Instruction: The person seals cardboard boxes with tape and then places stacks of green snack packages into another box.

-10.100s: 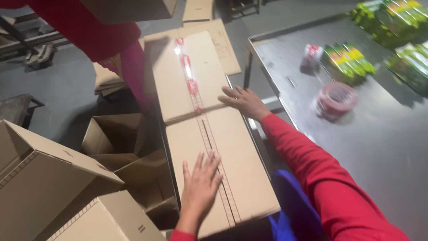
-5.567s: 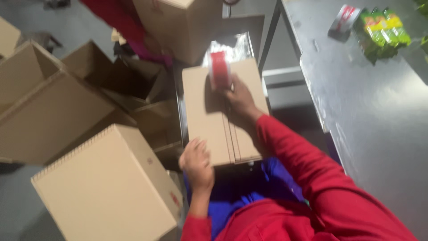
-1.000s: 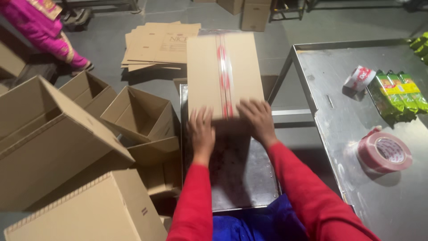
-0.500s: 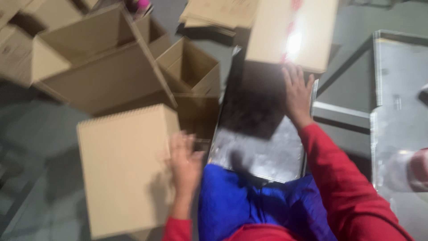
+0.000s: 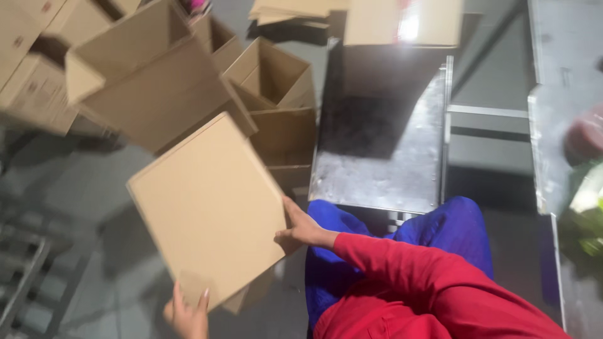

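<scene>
Since half a second ago your right hand point(image 5: 301, 231) left the taped carton point(image 5: 402, 22) — both hands now grip the plain cardboard box point(image 5: 210, 204), left hand point(image 5: 187, 314) underneath — keep it level beside your knees.

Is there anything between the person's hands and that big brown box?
No, nothing visible. Both hands already touch the cardboard box: the left hand grips its lower corner and the right hand presses on its right edge. Other open boxes sit behind it, not in between.

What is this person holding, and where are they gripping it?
A closed cardboard box: left hand at its lower near corner, right hand on its right edge.
</scene>
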